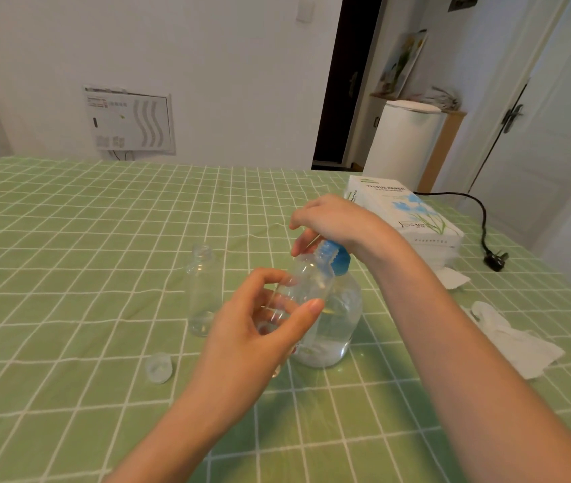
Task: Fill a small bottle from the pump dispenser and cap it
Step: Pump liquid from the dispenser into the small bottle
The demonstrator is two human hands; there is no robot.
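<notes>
Filling step: my left hand grips the small bottle, mouth tilted at the pump dispenser on the desk; my right hand clasps its top. Next, I judge: steady presses, mouth aligned.

domestic premises, a room in a home. evidence: table under a green checked tablecloth; pack of tissue paper on it; white panelled door with a lever handle; white lidded cylinder beside a wooden cabinet; flower picture propped above; wall-mounted utility box.
</notes>
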